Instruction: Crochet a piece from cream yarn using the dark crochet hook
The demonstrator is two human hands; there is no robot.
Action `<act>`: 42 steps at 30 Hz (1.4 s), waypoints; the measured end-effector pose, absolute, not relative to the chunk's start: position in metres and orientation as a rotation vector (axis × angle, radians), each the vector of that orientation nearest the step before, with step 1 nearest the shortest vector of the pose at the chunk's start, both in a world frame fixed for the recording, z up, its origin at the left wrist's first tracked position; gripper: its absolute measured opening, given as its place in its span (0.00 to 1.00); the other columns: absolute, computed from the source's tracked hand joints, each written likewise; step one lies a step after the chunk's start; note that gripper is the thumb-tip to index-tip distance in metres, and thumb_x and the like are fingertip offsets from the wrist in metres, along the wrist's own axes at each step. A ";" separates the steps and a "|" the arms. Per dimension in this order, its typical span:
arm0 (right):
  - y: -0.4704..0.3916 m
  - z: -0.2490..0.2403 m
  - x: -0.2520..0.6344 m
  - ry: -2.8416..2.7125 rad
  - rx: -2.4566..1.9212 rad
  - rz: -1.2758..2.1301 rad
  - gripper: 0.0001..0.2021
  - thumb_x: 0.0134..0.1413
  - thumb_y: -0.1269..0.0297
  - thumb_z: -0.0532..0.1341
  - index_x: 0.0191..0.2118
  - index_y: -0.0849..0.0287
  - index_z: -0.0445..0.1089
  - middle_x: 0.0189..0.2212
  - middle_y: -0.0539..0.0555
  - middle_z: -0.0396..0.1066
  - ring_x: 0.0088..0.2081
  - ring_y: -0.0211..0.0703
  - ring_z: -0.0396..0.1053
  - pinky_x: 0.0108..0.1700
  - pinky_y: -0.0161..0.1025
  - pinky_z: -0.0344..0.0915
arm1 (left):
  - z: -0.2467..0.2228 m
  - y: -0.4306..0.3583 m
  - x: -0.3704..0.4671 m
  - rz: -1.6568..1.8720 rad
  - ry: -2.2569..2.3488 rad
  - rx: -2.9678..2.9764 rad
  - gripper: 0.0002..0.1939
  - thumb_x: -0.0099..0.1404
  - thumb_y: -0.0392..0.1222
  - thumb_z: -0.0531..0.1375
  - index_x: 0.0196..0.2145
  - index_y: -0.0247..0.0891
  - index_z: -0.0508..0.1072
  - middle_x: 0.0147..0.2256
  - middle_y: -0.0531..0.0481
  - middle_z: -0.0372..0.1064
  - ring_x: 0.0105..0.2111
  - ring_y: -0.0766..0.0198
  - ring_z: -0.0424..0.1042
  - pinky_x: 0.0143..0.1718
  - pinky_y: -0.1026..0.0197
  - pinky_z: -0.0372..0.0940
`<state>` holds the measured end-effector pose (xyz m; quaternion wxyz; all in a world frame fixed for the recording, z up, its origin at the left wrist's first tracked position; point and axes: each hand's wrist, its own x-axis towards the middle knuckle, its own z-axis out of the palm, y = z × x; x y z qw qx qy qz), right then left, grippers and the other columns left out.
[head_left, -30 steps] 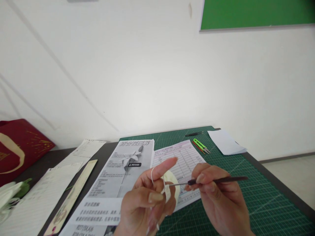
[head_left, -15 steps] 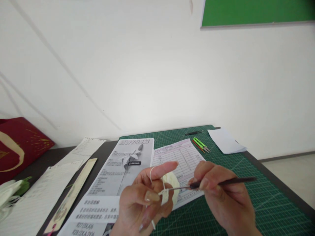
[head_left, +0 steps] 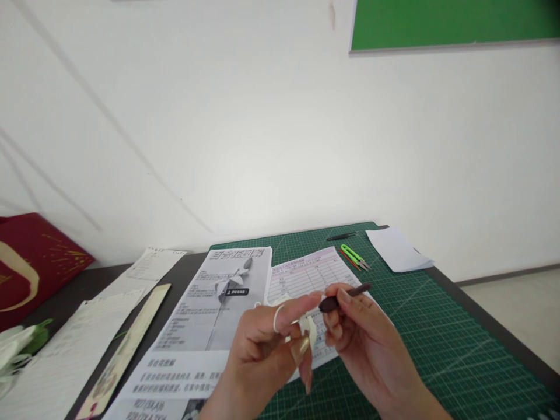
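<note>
A small cream crochet piece [head_left: 308,328] is pinched in my left hand [head_left: 271,344], partly hidden by the fingers. White yarn [head_left: 276,319] loops round my left index finger. My right hand [head_left: 363,338] grips a dark-handled crochet hook [head_left: 331,304] close to my left fingertips; the hook's metal tip is hidden there. Both hands are over a printed table sheet [head_left: 306,274], with their fingers nearly touching.
Green snips [head_left: 352,255], tweezers [head_left: 341,237] and folded white paper [head_left: 394,248] lie on the green cutting mat [head_left: 420,315]. To the left are a printed flower sheet [head_left: 184,332], a long bookmark-like strip [head_left: 126,344], handwritten pages [head_left: 74,332] and a red bag [head_left: 48,251].
My right hand has moved left and turned, bringing the hook handle to my left fingers. My left hand has rotated, and less of the crochet piece shows.
</note>
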<state>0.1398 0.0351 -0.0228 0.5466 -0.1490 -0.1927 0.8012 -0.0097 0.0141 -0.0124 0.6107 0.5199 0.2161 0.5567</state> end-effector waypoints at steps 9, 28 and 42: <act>0.034 -0.016 0.140 -0.605 -0.437 1.670 0.07 0.46 0.64 0.71 0.31 0.61 0.79 0.19 0.50 0.77 0.20 0.31 0.72 0.26 0.24 0.72 | -0.004 0.015 -0.010 1.351 0.588 1.204 0.16 0.59 0.36 0.65 0.44 0.50 0.79 0.19 0.55 0.70 0.16 0.68 0.68 0.19 0.66 0.63; 0.016 -0.040 0.147 -1.760 -0.456 0.207 0.27 0.55 0.75 0.62 0.60 0.53 0.62 0.42 0.60 0.79 0.43 0.53 0.77 0.40 0.46 0.78 | 0.008 0.003 0.010 1.398 0.383 0.531 0.27 0.57 0.30 0.59 0.55 0.42 0.71 0.14 0.56 0.64 0.17 0.73 0.59 0.28 0.73 0.63; 0.022 -0.031 0.136 -1.177 -0.330 1.048 0.07 0.57 0.66 0.63 0.38 0.50 0.78 0.29 0.54 0.78 0.31 0.45 0.73 0.32 0.41 0.70 | -0.003 0.012 0.001 1.247 0.096 0.650 0.29 0.53 0.33 0.55 0.54 0.27 0.71 0.06 0.62 0.38 0.13 0.70 0.40 0.23 0.69 0.51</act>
